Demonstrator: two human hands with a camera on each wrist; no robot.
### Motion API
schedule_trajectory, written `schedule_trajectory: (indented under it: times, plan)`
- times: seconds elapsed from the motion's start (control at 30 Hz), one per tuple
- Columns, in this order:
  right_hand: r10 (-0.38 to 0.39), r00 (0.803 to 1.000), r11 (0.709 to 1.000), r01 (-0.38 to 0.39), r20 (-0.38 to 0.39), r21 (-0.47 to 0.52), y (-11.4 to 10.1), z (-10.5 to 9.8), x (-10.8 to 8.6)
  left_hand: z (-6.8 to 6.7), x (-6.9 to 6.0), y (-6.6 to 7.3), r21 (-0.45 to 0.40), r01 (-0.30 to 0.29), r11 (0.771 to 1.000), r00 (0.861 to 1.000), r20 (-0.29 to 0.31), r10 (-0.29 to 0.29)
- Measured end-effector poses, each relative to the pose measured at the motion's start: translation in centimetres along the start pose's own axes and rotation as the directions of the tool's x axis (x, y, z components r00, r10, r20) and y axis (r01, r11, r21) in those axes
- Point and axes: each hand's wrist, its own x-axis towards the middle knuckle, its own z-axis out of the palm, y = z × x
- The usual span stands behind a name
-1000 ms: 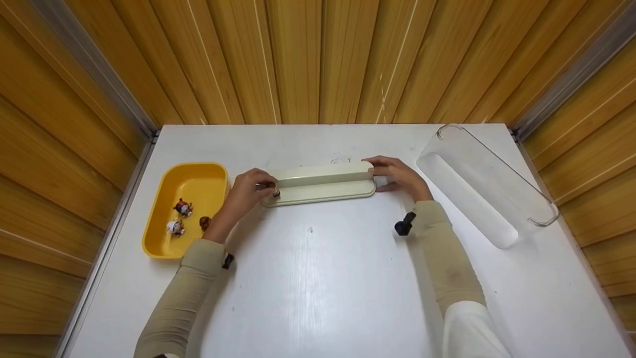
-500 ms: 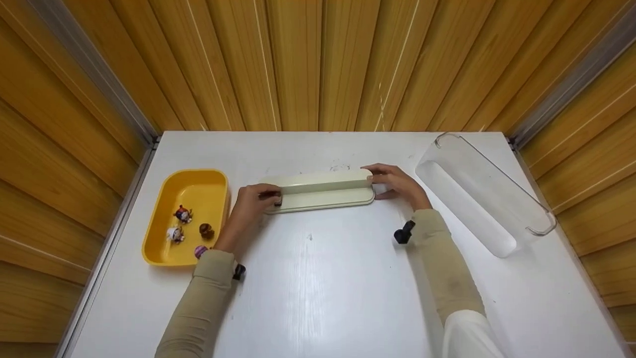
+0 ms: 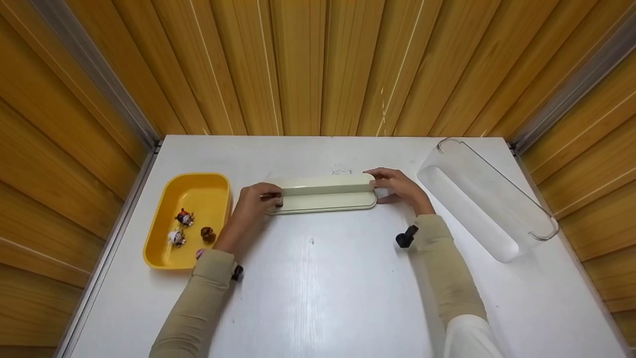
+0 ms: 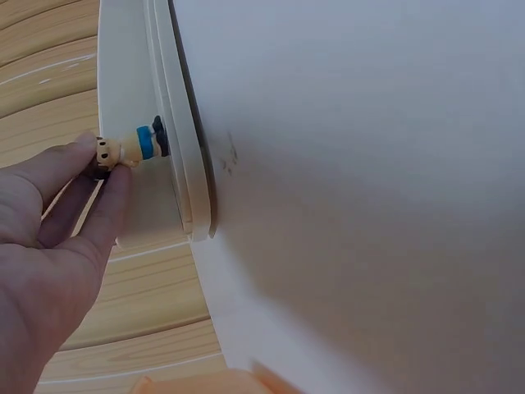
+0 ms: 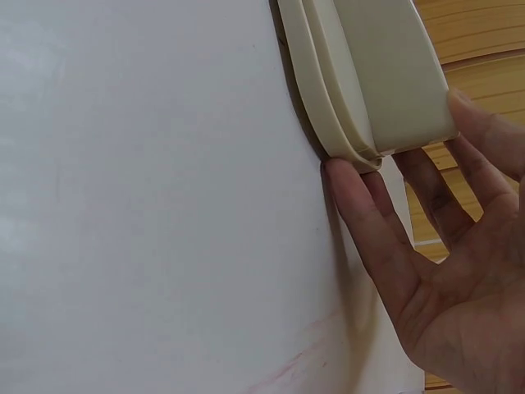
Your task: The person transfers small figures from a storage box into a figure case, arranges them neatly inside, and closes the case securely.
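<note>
My left hand (image 3: 251, 214) pinches a small toy figurine (image 4: 131, 150) by its head, between thumb and fingers. The figurine has a spotted tan head, a blue band and dark feet. In the left wrist view its feet meet the lower step of a cream two-step display stand (image 3: 328, 201), near the stand's left end. My right hand (image 3: 402, 189) grips the other end of that stand. In the right wrist view the thumb presses the raised step (image 5: 402, 74) and a fingertip touches the lower rim. From the head, my left fingers hide most of the figurine.
At the left a yellow tray (image 3: 196, 186) holds several figurines, among them a white one (image 3: 176, 237), a red-and-blue one (image 3: 185, 217) and a brown one (image 3: 207, 234). A clear cover (image 3: 477, 209) lies slantwise at the right. Wooden-slat walls surround the white table (image 3: 318, 288).
My left hand has shifted slightly to the right with the figurine, and its forearm now uncovers the brown figurine in the tray. My right hand stays on the stand's end.
</note>
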Motion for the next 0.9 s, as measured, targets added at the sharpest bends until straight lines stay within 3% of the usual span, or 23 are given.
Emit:
schedule_trajectory:
  times: [0.17, 0.3, 0.47, 0.57, 0.7, 0.9]
  plan:
    - [0.020, 1.000, 1.000, -0.020, -0.005, 0.004, 0.4, 0.1, -0.1, 0.1, -0.5, -0.2, 0.030, -0.063, 0.998, 0.998, 0.018, 0.063]
    - [0.013, 1.000, 1.000, -0.012, -0.012, 0.023, 0.4, 0.3, 0.2, -1.3, -1.4, 0.5, 0.115, -0.055, 0.992, 0.998, 0.003, 0.055]
    - [0.012, 1.000, 0.999, -0.012, -0.004, 0.032, -0.1, 0.5, 0.7, -5.1, -3.6, 2.4, 0.237, 0.032, 0.971, 0.999, -0.020, -0.028]
    - [0.022, 1.000, 0.999, -0.022, -0.003, 0.026, -0.3, 0.4, 0.7, -7.8, -5.0, 3.1, 0.288, 0.047, 0.956, 0.999, -0.037, -0.038]
    - [0.044, 0.999, 0.999, -0.044, -0.007, 0.026, -0.3, 0.2, 0.4, -11.6, -6.9, 3.0, 0.317, 0.059, 0.947, 0.997, -0.061, -0.042]
    - [0.046, 0.999, 0.999, -0.046, 0.009, 0.025, -0.1, 0.0, 0.2, -16.1, -8.7, 2.1, 0.350, 0.150, 0.925, 0.989, -0.048, -0.142]
